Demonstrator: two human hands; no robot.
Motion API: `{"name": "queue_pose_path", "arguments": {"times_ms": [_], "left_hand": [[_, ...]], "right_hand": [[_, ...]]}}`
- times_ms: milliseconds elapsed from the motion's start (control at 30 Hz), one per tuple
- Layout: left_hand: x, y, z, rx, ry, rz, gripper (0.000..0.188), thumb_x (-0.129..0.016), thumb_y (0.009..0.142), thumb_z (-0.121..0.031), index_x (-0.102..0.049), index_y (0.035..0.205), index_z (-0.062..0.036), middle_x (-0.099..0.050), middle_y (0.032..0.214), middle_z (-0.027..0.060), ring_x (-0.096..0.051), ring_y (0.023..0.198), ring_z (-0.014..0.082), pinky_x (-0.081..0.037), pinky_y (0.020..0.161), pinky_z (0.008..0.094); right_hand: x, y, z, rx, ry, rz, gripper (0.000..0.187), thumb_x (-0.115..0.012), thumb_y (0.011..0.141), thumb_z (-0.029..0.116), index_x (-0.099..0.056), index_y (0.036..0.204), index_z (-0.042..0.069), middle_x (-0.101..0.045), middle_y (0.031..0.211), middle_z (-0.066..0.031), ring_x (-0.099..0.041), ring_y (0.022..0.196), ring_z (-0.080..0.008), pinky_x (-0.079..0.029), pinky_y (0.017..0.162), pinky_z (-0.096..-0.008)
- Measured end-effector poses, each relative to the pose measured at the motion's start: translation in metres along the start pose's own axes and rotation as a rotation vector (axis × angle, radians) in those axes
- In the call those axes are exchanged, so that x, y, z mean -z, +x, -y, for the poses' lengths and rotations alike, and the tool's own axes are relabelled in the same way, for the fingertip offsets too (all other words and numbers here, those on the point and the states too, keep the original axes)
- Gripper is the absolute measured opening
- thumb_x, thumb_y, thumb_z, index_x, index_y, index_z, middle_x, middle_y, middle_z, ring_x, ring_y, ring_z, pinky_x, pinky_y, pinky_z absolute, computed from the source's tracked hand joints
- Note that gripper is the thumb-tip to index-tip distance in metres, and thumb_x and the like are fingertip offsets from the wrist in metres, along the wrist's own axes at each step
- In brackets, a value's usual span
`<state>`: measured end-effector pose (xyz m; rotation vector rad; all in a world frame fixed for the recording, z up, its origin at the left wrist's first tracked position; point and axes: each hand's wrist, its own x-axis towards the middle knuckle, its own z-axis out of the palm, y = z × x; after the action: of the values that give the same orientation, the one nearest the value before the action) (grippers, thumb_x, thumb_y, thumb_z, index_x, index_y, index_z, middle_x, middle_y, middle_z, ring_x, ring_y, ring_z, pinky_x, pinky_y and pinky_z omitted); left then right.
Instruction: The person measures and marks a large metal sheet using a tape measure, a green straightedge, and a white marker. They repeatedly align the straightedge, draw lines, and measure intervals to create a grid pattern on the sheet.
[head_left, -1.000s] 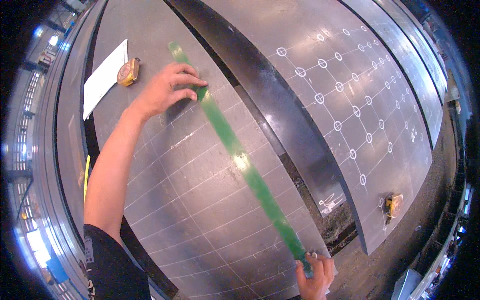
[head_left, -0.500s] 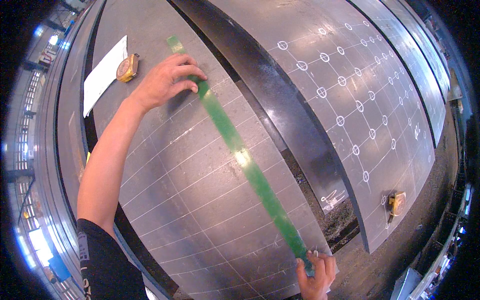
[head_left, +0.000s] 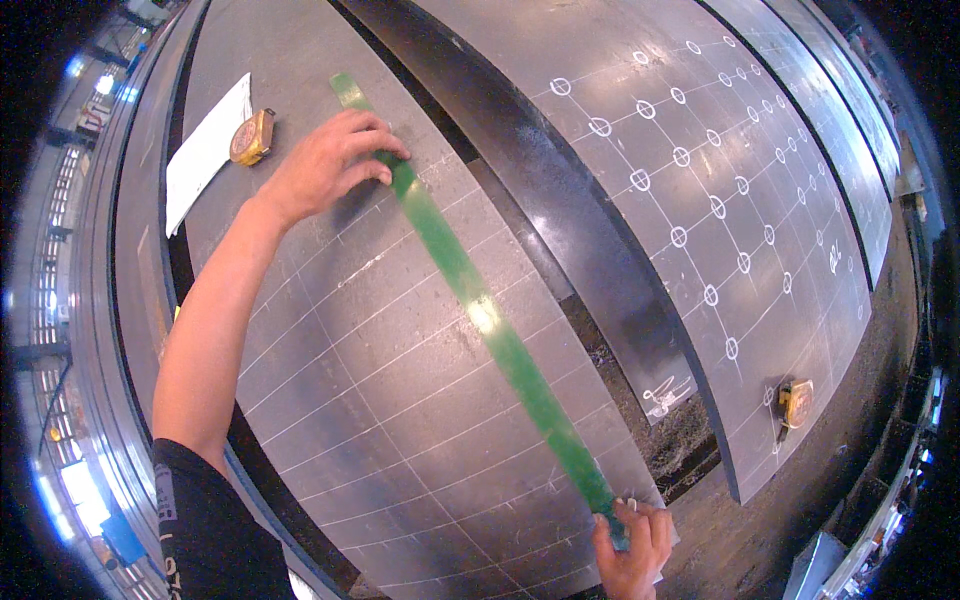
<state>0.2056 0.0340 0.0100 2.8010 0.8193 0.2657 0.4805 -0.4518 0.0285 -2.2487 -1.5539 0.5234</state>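
A long green straightedge lies slantwise across a dark steel plate scribed with thin white lines. Near its far end, my left hand curls its fingers and thumb over the strip, pressing it to the plate. At the near end, by the plate's right corner, my right hand grips the strip between thumb and fingers. A small pale bit shows at the right fingers; I cannot make out what it is.
White paper and a yellow tape measure lie beyond my left forearm. A second tape measure rests on the right-hand plate, which bears circled chalk crosses. Between the plates, a dark steel strip sits beside gaps.
Both hands keep their hold on the straightedge, which stays put on the plate. The view has shifted very slightly.
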Motion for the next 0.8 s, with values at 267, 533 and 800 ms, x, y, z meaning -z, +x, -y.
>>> {"name": "queue_pose_path", "arguments": {"times_ms": [267,533,800], "left_hand": [[0.002,-0.006,-0.009,0.135,0.038,0.037,0.022,-0.072,0.087,-0.019,-0.067,0.103,-0.0044,-0.068,0.116,0.0118,-0.065,0.114,0.0328,-0.050,0.099,0.0409],[-0.006,-0.002,-0.052,0.247,0.131,-0.001,0.042,-0.075,0.087,-0.033,-0.069,0.107,0.0034,-0.069,0.119,0.0140,-0.066,0.111,0.0352,-0.051,0.094,0.0417],[-0.002,-0.004,-0.085,0.350,0.215,0.040,0.088,-0.086,0.069,-0.053,-0.061,0.124,0.0112,-0.066,0.126,0.0231,-0.064,0.117,0.0391,-0.050,0.100,0.0431]], "right_hand": [[-0.008,-0.006,-0.014,0.035,0.005,-0.025,0.032,-0.086,0.076,0.017,-0.072,0.103,0.006,-0.067,0.095,-0.0116,-0.064,0.084,-0.0290,-0.051,0.073,-0.0405],[-0.008,0.000,-0.012,0.057,-0.003,-0.070,0.036,-0.088,0.073,0.016,-0.072,0.104,0.006,-0.067,0.096,-0.0099,-0.063,0.083,-0.0278,-0.050,0.072,-0.0394],[-0.012,-0.002,-0.013,0.060,0.026,-0.063,0.036,-0.087,0.074,0.016,-0.071,0.104,0.006,-0.067,0.097,-0.0094,-0.062,0.082,-0.0269,-0.050,0.072,-0.0392]]}}
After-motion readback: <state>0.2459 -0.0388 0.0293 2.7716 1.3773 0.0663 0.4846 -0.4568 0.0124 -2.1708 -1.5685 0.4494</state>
